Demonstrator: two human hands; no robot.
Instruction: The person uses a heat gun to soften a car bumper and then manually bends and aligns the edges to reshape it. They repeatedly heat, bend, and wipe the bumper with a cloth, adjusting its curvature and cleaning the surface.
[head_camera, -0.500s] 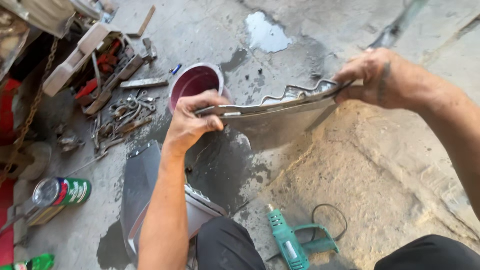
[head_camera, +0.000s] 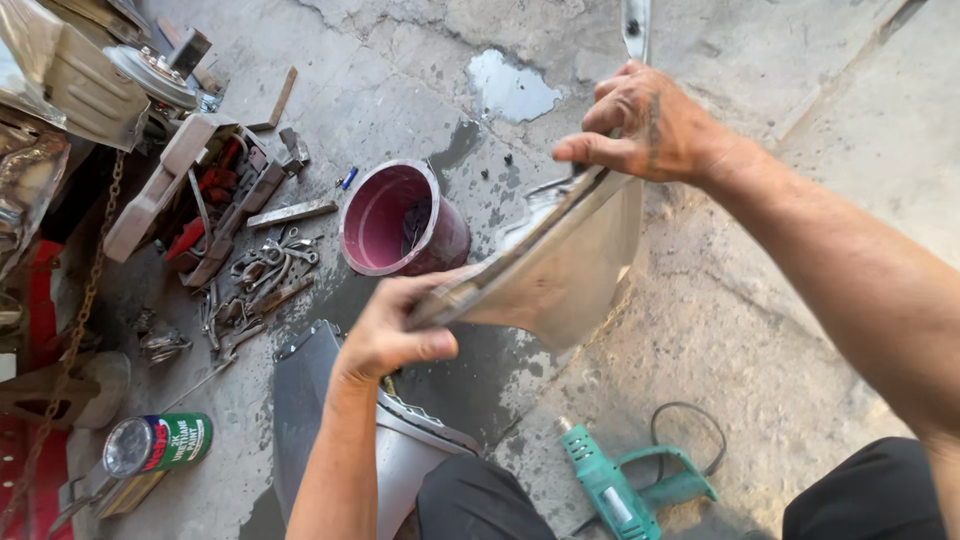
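Observation:
I hold a grey curved panel (head_camera: 575, 265) in the air with both hands. My left hand (head_camera: 395, 330) grips its near lower edge. My right hand (head_camera: 645, 125) pinches its far upper edge. The panel tilts up from lower left to upper right. Below it, on the concrete, stands a maroon bucket (head_camera: 385, 220), open side up.
Loose wrenches and metal tools (head_camera: 255, 285) lie left of the bucket. A green power drill (head_camera: 610, 490) with its cord lies by my knees. A green spray can (head_camera: 160, 445) lies at lower left. Another grey panel (head_camera: 310, 400) rests under my left arm. A water puddle (head_camera: 510, 88) is further out.
The panel has turned from nearly level to a steep tilt. My right hand has risen and moved left; my left hand has dropped toward me.

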